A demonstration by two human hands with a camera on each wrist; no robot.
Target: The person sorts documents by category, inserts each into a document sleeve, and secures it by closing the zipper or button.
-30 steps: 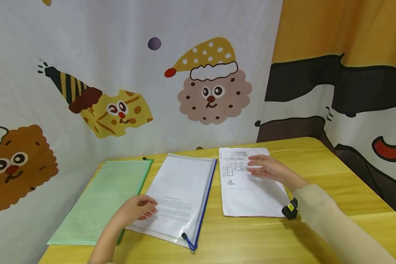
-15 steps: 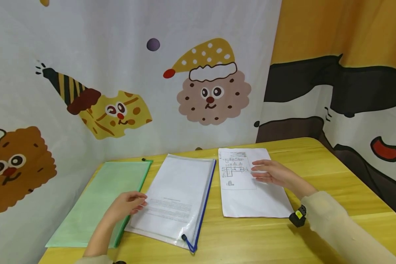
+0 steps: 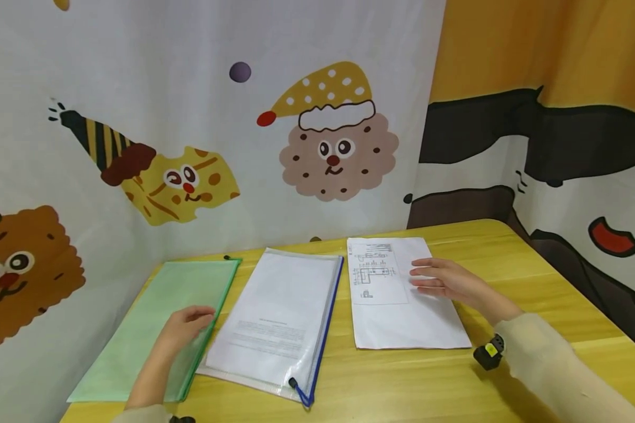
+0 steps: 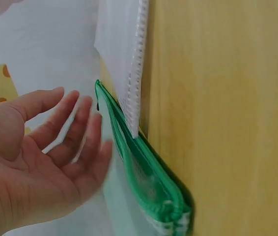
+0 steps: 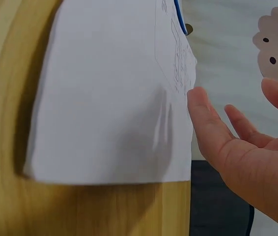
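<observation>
My left hand point(image 3: 182, 330) hovers over the right part of a green zip folder point(image 3: 137, 329), fingers relaxed and holding nothing. In the left wrist view the green folder's zip edge point(image 4: 149, 182) gapes a little beside the fingers point(image 4: 87, 147). A clear zip folder point(image 3: 280, 294) with a blue zip edge lies to the right, printed paper inside it. Farther right is a stack of white paper point(image 3: 386, 323) with a line drawing on top. Above that stack hangs my right hand point(image 3: 450, 281), fingers loosely extended and apart from the paper, as its shadow shows in the right wrist view.
All these things lie on a yellow wooden table point(image 3: 402, 382). A patterned curtain point(image 3: 201, 106) with cartoon figures hangs behind the table. A blue zipper pull point(image 3: 298, 392) sticks out at the clear folder's near corner.
My left hand has moved left from the clear folder to over the green folder. The right hand has drifted slightly right above the paper. Folders and paper lie as before.
</observation>
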